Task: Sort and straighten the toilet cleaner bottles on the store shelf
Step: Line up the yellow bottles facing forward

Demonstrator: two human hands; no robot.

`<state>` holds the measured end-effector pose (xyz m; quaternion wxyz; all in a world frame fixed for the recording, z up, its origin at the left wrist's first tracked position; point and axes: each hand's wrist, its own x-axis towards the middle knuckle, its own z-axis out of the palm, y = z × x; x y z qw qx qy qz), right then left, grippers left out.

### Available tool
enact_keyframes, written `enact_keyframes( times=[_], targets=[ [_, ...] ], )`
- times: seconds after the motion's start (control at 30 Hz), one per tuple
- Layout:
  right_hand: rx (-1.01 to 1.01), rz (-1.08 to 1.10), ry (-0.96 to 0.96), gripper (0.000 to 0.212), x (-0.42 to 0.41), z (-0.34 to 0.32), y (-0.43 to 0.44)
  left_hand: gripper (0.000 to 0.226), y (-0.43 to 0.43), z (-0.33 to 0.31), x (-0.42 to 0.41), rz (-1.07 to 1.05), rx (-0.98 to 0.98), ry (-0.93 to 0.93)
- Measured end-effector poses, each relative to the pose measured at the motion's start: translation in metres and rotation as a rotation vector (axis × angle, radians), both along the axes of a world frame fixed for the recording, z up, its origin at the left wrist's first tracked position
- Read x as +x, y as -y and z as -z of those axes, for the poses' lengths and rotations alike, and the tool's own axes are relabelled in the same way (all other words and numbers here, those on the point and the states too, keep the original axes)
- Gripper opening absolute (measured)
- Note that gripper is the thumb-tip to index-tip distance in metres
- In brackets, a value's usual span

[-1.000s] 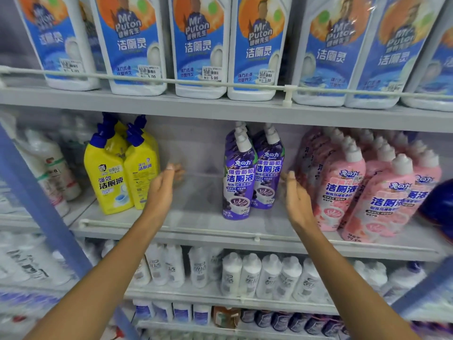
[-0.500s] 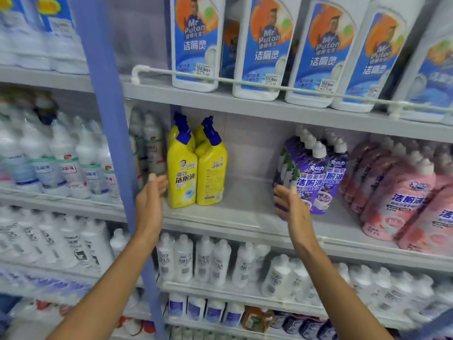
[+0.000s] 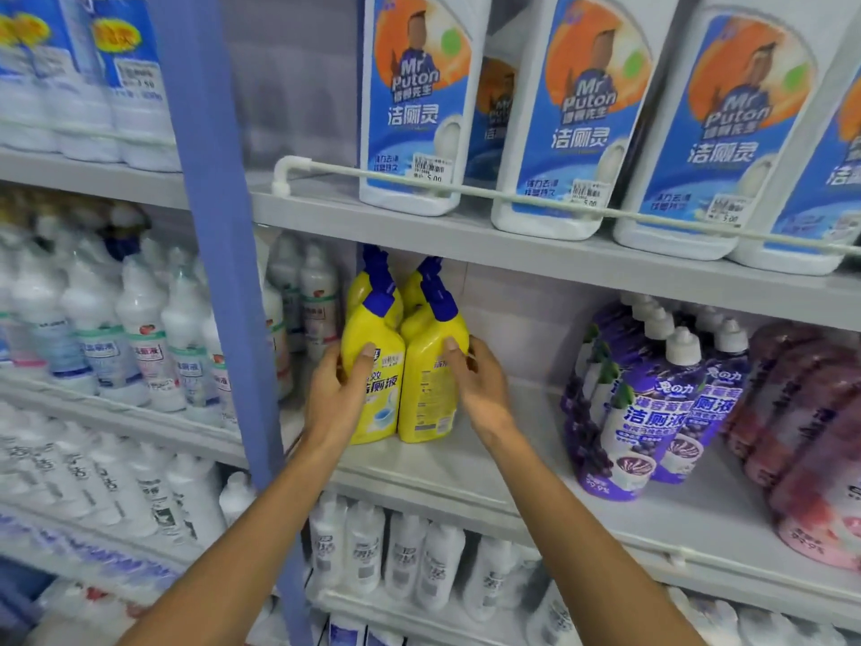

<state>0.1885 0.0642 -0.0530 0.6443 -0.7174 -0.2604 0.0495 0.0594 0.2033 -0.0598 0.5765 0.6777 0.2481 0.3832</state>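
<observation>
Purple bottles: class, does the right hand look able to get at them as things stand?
Probably yes: bare shelf lies between right hand and purple bottles, but it first must release the yellow bottle.

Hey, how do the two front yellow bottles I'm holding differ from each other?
The left yellow bottle shows its front label with large characters; the right yellow bottle is turned, showing fine print. The left hand grips the left one, the right hand the right. Both stand upright, side by side, blue-capped.
</observation>
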Motion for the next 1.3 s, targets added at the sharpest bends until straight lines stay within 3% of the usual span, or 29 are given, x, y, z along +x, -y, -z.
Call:
enact_keyframes(
  times=[0.13, 0.43, 0.53, 0.63, 0.77, 0.9, 1.17, 1.3],
  targets=[
    [0.029, 0.086, 0.031, 0.024, 0.010, 0.013, -0.007, 0.024, 0.004, 0.007, 0.003, -0.017, -0.004, 0.064],
    [0.011, 0.095, 0.073, 0.032, 0.020, 0.012, 0.039, 0.021, 0.024, 0.009, 0.006, 0.143, -0.007, 0.099],
    [0.004, 0.042, 0.100, 0.024, 0.028, 0.009, 0.065, 0.019, 0.035, 0.010, 0.013, 0.225, 0.005, 0.120],
    [0.010, -0.006, 0.097, 0.033, 0.021, 0.011, 0.081, 0.022, 0.041, 0.015, 0.022, 0.300, 0.011, 0.097],
    [0.061, 0.146, 0.119, 0.063, 0.000, 0.021, 0.074, 0.032, 0.042, 0.020, 0.028, 0.328, 0.066, 0.064],
    [0.032, 0.075, 0.083, 0.058, 0.010, 0.017, 0.083, 0.036, 0.039, 0.018, 0.040, 0.368, 0.075, 0.031],
    [0.016, 0.088, 0.116, 0.076, 0.019, 0.030, 0.096, 0.034, 0.045, 0.029, 0.075, 0.406, 0.117, 0.029],
    [-0.042, 0.044, 0.148, 0.066, 0.030, 0.028, 0.099, 0.036, 0.042, 0.027, 0.084, 0.440, 0.106, 0.038]
  ],
)
